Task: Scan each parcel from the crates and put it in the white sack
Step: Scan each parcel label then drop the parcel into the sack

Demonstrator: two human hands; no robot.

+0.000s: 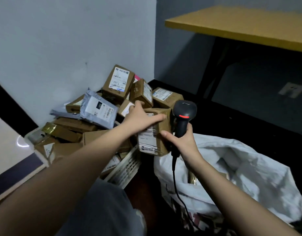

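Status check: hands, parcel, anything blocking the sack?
Left hand grips cardboard parcel on top. Right hand holds scanner, thumb on the parcel's edge. Parcel over crate edge, beside white sack. Sack mouth open, nothing blocking.

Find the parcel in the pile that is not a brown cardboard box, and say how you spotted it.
It is the grey plastic mailer bag with a white label, lying on the left of the heap; the parcels around it are stiff brown boxes.
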